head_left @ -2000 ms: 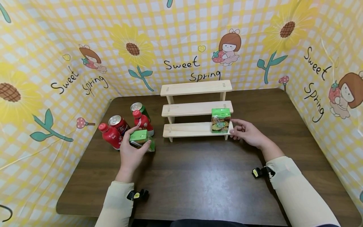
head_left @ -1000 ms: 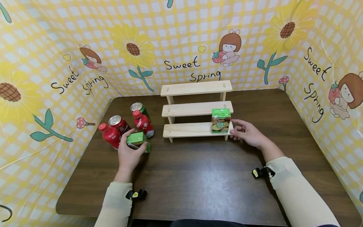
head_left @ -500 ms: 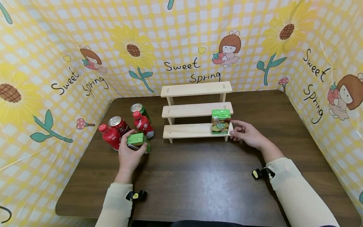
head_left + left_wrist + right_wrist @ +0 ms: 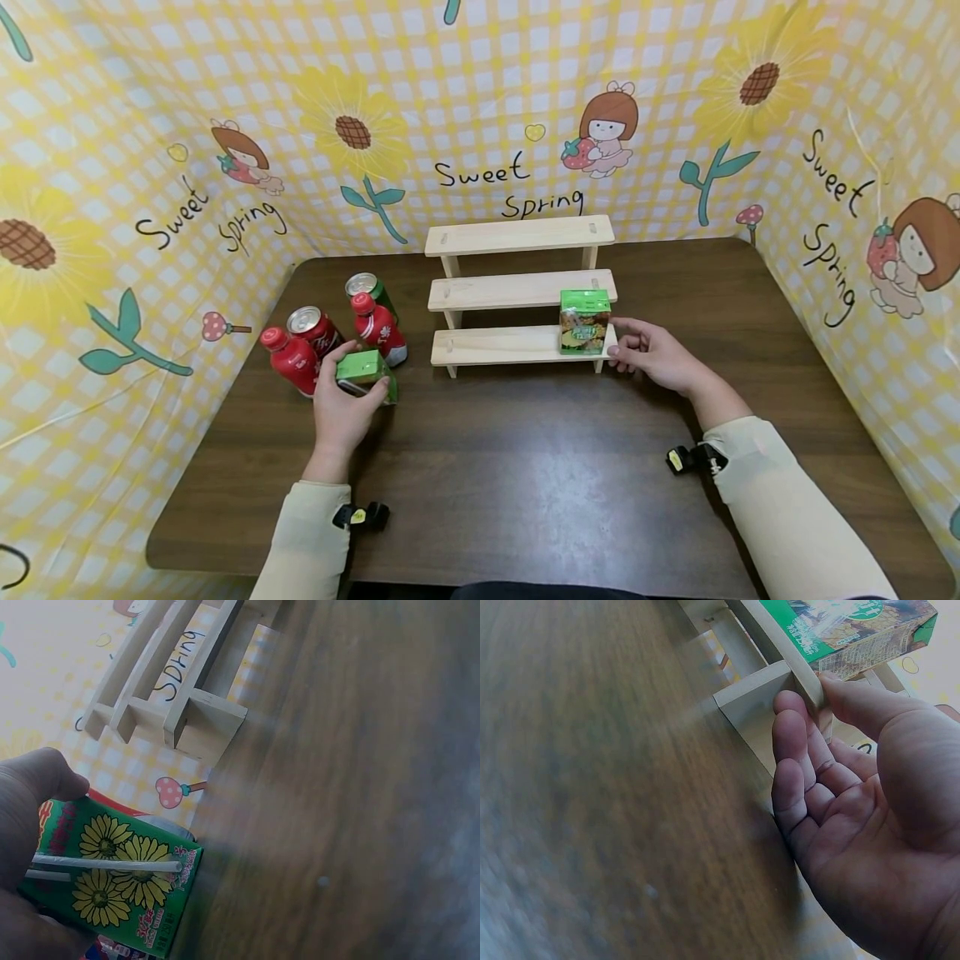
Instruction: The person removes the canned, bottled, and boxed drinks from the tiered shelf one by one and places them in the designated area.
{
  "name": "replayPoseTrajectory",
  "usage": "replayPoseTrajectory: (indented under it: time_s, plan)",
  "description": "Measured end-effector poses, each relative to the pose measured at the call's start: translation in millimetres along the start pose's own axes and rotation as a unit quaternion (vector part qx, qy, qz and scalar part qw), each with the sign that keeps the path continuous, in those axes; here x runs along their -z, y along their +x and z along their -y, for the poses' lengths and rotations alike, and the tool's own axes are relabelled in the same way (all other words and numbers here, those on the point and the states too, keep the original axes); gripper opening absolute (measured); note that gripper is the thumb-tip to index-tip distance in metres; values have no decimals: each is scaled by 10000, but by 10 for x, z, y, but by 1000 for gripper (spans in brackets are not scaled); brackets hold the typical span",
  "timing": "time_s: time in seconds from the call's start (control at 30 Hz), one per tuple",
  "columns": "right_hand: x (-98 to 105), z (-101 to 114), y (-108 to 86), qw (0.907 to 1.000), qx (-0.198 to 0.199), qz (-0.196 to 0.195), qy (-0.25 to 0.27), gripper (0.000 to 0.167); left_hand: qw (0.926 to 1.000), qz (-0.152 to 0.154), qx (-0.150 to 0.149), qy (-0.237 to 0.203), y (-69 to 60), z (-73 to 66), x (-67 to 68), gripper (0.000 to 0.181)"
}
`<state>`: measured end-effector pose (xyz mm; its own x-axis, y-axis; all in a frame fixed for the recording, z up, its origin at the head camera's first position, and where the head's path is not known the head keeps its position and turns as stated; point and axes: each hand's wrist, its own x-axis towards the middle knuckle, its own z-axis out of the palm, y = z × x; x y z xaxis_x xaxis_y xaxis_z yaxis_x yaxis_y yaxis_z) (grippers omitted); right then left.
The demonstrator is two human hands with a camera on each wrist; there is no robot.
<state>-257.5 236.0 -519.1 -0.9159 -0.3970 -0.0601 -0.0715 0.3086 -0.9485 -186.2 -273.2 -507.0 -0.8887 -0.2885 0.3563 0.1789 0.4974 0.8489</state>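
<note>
My left hand (image 4: 341, 421) grips a green drink carton (image 4: 360, 367) between thumb and fingers, beside the drinks on the left. In the left wrist view, this carton (image 4: 131, 904) shows yellow flowers and a white straw (image 4: 142, 865) on its side. Whether its base touches the table is hard to tell. A three-step wooden rack (image 4: 495, 343) stands at the middle back. My right hand (image 4: 660, 358) pinches the right end of its lowest step, thumb above and fingertips below in the right wrist view. A second green carton (image 4: 585, 325) stands upright on that step, close to the pinching fingers.
Left of the rack are two red bottles (image 4: 381, 329) with red caps, a dark red can (image 4: 315, 329) and a green can (image 4: 372, 292). The brown table (image 4: 525, 483) extends in front. A yellow checked cloth (image 4: 480, 108) walls the back and sides.
Over the first second, my left hand shifts slightly left with its carton, then stays still. My right hand keeps its place on the rack. The view tilts very slightly.
</note>
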Motion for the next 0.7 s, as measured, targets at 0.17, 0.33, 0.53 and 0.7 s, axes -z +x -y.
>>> replayPoseTrajectory:
  time_s: [0.17, 0.33, 0.53, 0.7]
  plan:
    - [0, 2, -5, 10000, 19, 7, 7, 64, 10000, 48, 15, -12, -6, 3, 13, 72]
    - [5, -13, -2, 10000, 28, 3, 14, 64, 9999, 62, -125, 9, 0, -12, 26, 74]
    - [7, -20, 1, 10000, 38, -7, 33, 64, 9990, -194, -406, 12, 8, -54, 26, 76]
    - [3, -24, 2, 10000, 47, -4, 24, 65, 9962, -434, -756, 25, 21, -118, 25, 73]
